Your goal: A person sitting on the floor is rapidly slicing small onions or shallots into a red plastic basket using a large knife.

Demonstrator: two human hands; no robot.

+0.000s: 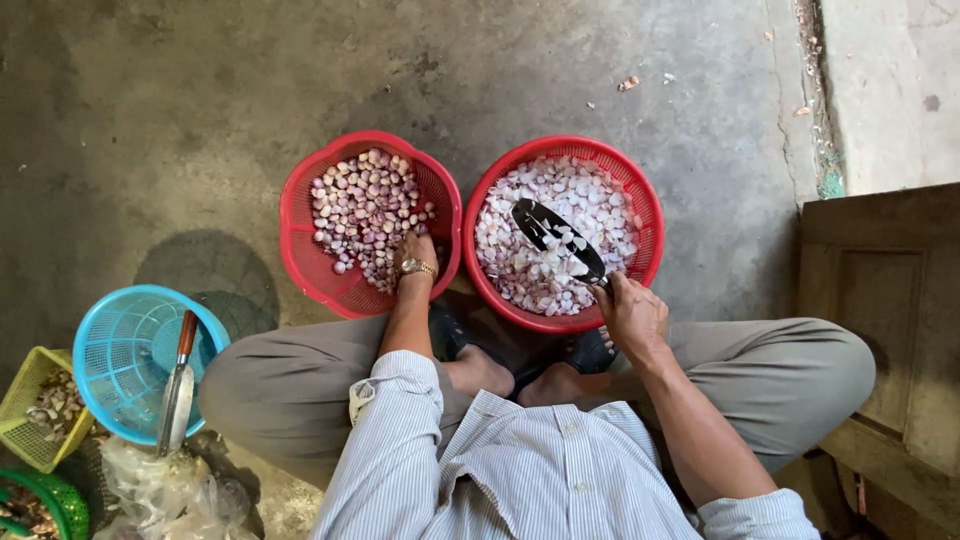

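Note:
Two red baskets stand on the concrete floor in front of my crossed legs. The left red basket (pixel 300 230) holds purple-tinged garlic cloves (pixel 362 205); my left hand (pixel 414 252), with a gold wristwatch, reaches down into them, fingers hidden among the cloves. The right red basket (pixel 648 215) is full of paler cloves and skins (pixel 590 200). My right hand (pixel 630 310) grips the handle of a broad dark knife (pixel 556 240), whose blade lies flat over that basket with bits of skin stuck on it.
A blue basket (pixel 125 350) at the left has a second knife (pixel 178 385) resting across it. A yellow basket (pixel 30 400) and a green basket (pixel 55 500) hold scraps, beside a clear plastic bag (pixel 165 490). A wooden panel (pixel 885 310) stands at the right.

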